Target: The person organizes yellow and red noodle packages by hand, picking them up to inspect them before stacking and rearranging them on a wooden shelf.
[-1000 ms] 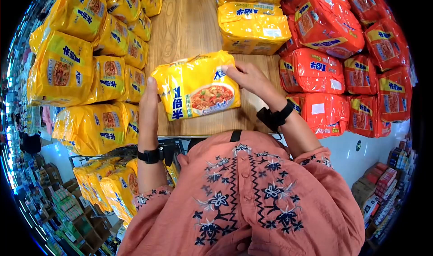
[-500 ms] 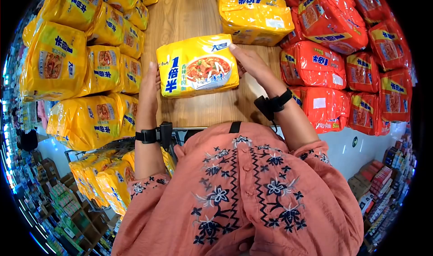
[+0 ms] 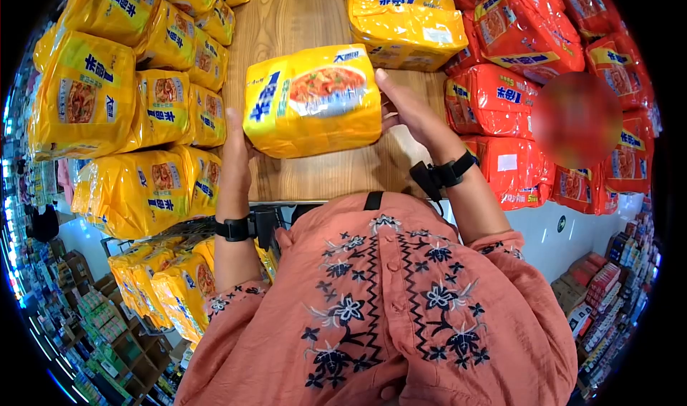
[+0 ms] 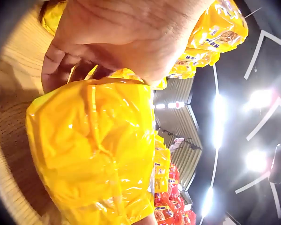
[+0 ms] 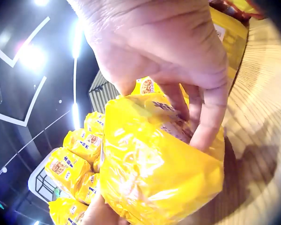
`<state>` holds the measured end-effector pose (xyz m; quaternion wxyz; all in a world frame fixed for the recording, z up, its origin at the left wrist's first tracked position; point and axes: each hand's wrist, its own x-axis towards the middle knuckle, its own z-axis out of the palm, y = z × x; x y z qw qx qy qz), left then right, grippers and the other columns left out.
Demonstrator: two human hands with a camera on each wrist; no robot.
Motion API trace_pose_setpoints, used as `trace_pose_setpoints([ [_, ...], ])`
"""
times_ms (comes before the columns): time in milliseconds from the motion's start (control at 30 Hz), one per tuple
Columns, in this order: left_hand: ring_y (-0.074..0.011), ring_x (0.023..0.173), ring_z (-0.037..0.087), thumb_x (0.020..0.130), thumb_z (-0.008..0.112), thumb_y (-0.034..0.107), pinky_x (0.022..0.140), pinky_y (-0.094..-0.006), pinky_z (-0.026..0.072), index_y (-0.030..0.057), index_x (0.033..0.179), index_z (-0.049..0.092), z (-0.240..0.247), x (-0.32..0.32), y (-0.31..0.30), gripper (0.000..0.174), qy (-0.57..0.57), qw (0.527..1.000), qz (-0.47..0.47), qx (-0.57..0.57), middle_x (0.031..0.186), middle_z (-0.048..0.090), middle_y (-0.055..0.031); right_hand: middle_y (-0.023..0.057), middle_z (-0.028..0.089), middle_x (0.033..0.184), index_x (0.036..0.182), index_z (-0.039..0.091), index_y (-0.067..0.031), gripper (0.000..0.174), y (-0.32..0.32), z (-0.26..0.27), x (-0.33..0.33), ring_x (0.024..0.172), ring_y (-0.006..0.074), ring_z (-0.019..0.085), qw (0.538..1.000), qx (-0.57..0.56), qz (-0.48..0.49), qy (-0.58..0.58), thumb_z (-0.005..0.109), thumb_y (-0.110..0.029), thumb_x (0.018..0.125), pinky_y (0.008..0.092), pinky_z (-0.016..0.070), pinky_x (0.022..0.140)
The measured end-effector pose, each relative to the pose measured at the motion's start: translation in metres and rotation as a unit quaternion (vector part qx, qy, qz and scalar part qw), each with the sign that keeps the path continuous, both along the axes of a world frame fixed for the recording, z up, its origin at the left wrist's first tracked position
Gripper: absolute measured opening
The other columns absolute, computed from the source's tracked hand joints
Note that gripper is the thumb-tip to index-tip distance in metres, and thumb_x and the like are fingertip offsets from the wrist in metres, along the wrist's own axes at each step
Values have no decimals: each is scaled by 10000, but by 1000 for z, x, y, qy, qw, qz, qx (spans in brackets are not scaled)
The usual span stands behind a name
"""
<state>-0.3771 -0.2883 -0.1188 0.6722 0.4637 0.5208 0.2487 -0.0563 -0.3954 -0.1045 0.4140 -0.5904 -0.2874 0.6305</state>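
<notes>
A yellow multipack of instant noodles (image 3: pixel 315 102), its front printed with a bowl of noodles, is held between my two hands over the wooden table. At its left end, my left hand (image 3: pixel 237 152) grips it; the left wrist view shows those fingers (image 4: pixel 54 70) bent behind the crinkled, seamed end of the pack (image 4: pixel 93 154). My right hand (image 3: pixel 415 113) holds the opposite end, thumb at the upper corner. In the right wrist view the right fingers (image 5: pixel 208 117) curl against the printed face of the pack (image 5: pixel 164 168). The pack leans so its plain near side also shows.
Yellow noodle packs (image 3: pixel 82 95) are stacked along the left, with more yellow packs (image 3: pixel 404 30) at the back right. Red packs (image 3: pixel 494 102) pile up on the right. Below the table's left front edge sit further yellow packs (image 3: pixel 182 291). Bare wood (image 3: pixel 286 20) runs between the stacks.
The pack has moved away from the body and tipped, so its near side now shows more. My right thumb has slid from the pack's top face to its right edge.
</notes>
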Motion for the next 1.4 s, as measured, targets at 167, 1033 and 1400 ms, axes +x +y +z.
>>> trace_pose_setpoints([
  [167, -168, 1190, 633, 1026, 362, 652, 982, -323, 504, 42, 1399, 530, 19, 11, 1, 734, -30, 998, 0, 49, 1323, 637, -79, 25, 685, 950, 1186, 654, -80, 636, 13, -8, 2, 751, 117, 635, 1000, -17, -17, -9, 416, -645, 1014, 265, 517, 646],
  [1033, -179, 1217, 611, 1043, 427, 577, 1007, -309, 495, -5, 1412, 497, 19, 20, 0, 693, -44, 996, 15, 72, 1359, 597, -102, 34, 692, 813, 1055, 690, -60, 668, 16, -11, -2, 617, 115, 637, 999, -6, -38, -11, 402, -661, 1010, 242, 490, 558],
  [1400, -185, 1297, 548, 1047, 354, 612, 1069, -335, 427, 32, 1423, 496, 23, 11, 0, 705, -85, 989, 68, 105, 1401, 575, -95, 34, 669, 1055, 1228, 637, -63, 514, 6, -9, -2, 900, 118, 633, 997, 46, 1, 68, 468, -512, 1042, 272, 513, 783],
])
